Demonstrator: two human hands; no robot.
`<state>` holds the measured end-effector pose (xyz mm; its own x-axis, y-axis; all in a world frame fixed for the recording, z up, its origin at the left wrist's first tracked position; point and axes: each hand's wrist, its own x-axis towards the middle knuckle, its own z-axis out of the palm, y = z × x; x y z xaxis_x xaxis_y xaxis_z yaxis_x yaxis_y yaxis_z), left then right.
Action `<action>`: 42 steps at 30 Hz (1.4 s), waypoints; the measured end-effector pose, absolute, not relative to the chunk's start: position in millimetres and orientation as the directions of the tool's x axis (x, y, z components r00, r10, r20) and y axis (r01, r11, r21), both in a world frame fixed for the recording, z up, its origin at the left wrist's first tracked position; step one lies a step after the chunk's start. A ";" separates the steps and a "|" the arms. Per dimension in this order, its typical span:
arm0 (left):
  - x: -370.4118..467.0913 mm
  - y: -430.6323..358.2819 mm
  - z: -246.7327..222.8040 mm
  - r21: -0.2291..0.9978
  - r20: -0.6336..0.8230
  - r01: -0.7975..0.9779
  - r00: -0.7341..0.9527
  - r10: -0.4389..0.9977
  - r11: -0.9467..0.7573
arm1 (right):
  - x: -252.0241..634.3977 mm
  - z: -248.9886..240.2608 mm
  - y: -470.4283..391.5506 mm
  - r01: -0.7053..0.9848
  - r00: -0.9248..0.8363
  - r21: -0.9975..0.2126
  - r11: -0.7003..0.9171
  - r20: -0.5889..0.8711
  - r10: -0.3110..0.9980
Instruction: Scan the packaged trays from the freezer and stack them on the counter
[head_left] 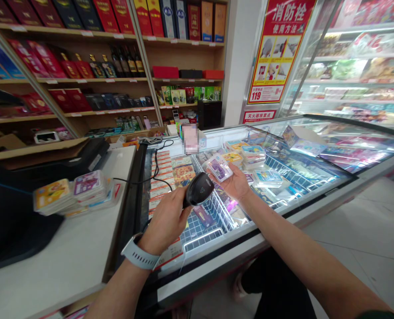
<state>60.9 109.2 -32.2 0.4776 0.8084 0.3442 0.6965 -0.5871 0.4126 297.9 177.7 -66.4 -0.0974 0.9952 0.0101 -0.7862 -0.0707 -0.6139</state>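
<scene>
The right hand (238,182) cradles a purple-labelled pack (219,167) from below, just beyond the black scanner (200,189) gripped in the left hand (169,213); probably light and slick, the pack likely handles best by its rim.

a shop, shelves (108,31) of boxed bottles, display freezer (213,277), barcode scanner (200,189)

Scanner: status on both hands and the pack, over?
Left hand gripping black scanner. Right hand holding purple-labelled pack. Nothing visible between scanner and pack; black cord lies left of scanner.
</scene>
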 end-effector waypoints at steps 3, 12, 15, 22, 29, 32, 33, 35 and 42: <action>60.5 108.1 -32.5 0.404 0.350 0.696 0.481 0.804 -0.593 | 298.3 -67.2 177.7 -0.785 -0.098 -0.616 -0.067 0.017 0.995; 60.3 108.3 -32.8 0.417 0.372 0.677 0.482 0.794 -0.606 | 297.5 -65.2 177.1 -0.781 -0.101 -0.620 -0.074 0.009 0.995; 60.0 108.2 -32.6 0.411 0.382 0.673 0.485 0.786 -0.615 | 297.2 -64.5 176.3 -0.782 -0.094 -0.619 -0.074 0.000 0.996; 59.4 109.4 -34.7 0.400 0.406 0.668 0.485 0.774 -0.628 | 296.5 -65.3 175.5 -0.765 -0.108 -0.640 -0.067 0.026 0.994; 60.1 109.7 -37.9 0.387 0.414 0.672 0.486 0.770 -0.632 | 296.3 -60.4 169.9 -0.753 -0.122 -0.655 -0.058 0.053 0.991; 60.0 111.0 -39.5 0.386 0.422 0.668 0.486 0.765 -0.637 | 295.6 -52.2 167.1 -0.740 -0.095 -0.673 -0.002 0.101 0.990; 59.9 111.4 -40.1 0.385 0.423 0.668 0.485 0.765 -0.637 | 294.2 -47.6 165.7 -0.729 -0.073 -0.683 0.035 0.129 0.989; 59.7 112.0 -41.2 0.379 0.424 0.669 0.489 0.762 -0.640 | 288.6 -35.5 162.0 -0.682 -0.028 -0.720 0.128 0.201 0.979; 60.8 112.4 -41.8 0.368 0.425 0.672 0.493 0.759 -0.642 | 231.4 12.4 141.3 -0.158 -0.062 -0.878 0.452 0.465 0.883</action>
<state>60.8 112.4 -41.8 0.4930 0.7592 0.4249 0.6724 -0.6424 0.3676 231.4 141.3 12.4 -0.0615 0.8830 0.4654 -0.1578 0.4518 -0.8781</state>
